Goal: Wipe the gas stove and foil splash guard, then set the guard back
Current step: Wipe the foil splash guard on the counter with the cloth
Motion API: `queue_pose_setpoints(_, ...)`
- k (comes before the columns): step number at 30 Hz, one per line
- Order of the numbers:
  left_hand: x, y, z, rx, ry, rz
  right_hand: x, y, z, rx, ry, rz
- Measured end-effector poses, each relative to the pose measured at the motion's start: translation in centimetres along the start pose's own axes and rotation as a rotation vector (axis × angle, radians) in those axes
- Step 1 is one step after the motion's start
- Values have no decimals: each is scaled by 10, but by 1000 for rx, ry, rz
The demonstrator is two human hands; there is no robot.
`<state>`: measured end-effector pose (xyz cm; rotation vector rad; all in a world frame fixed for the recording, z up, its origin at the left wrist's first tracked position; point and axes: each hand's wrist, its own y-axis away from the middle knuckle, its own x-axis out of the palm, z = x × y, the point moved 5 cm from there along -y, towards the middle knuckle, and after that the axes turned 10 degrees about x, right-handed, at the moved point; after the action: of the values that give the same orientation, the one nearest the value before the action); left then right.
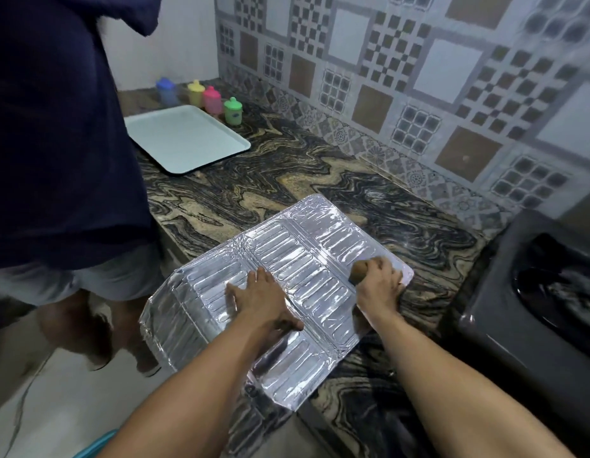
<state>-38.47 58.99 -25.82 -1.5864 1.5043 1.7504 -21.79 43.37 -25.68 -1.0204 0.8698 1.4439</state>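
Head view: left hand (264, 300) flat, fingers spread, pins the foil guard (274, 292) overhanging the counter (287, 180); right hand (378, 282), fingers curled around a brown sponge (359, 271), could crumple or slide it off by scrubbing hard.

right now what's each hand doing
Left hand: open, fingers flat, pressing on the foil splash guard.
Right hand: gripping a brown sponge on the guard.

patterned tile wall (419, 77) (marbled counter (287, 180))

Left hand (262, 300) lies flat, fingers spread; right hand (379, 284) curls in a grip.
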Motion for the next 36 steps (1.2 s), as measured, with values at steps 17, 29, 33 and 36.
queue_pose_setpoints(17, 14, -1, 15, -43, 92, -64, 22, -14, 129, -256, -381, 203)
queue_pose_setpoints(29, 18, -9, 18, -72, 84, -64, 88, 11, 137, -932, 217, 411)
queue_pose_setpoints(33, 19, -9, 19, -67, 70, -40, 70, -27, 132, -781, 233, 327)
queue_pose_setpoints(36, 15, -7, 18, -64, 52, -34, 58, -56, 102, -493, 275, 297)
